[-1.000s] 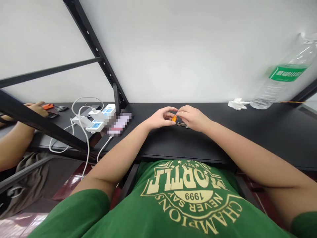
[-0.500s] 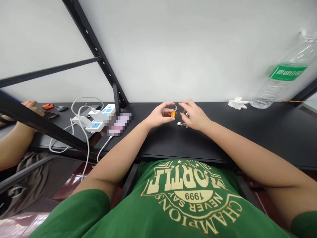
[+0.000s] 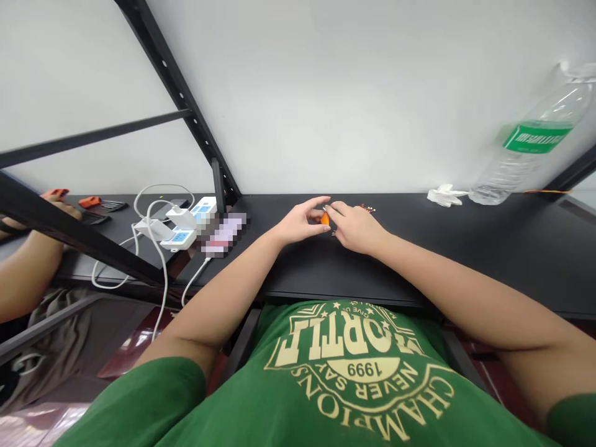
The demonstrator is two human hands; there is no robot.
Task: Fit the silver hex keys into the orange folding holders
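My left hand (image 3: 300, 221) curls its thumb and fingers around a small orange piece (image 3: 325, 219), which is partly covered by the fingers. Against the top of that piece, the fingertips of my right hand (image 3: 354, 227) are pressed together, back of the hand up; what they pinch is hidden. Under my right hand, the tips of some thin metal pins (image 3: 334, 234) show on the black table. Several small reddish-brown bits with pale ends (image 3: 368, 209) stick out just beyond my right knuckles.
Left of me are a phone (image 3: 226, 234) on a charging cable, a white power strip (image 3: 205, 211) with plugs, and a black metal frame (image 3: 179, 93). Another person's hand (image 3: 63, 205) is at far left, near orange-handled tools (image 3: 90, 202). A tissue (image 3: 447, 195) and plastic bottle (image 3: 535, 139) stand right.
My right hand has moved left and turned palm down, its fingers closing in at the orange piece. It now covers most of the metal pins. My left hand stays nearly in place.
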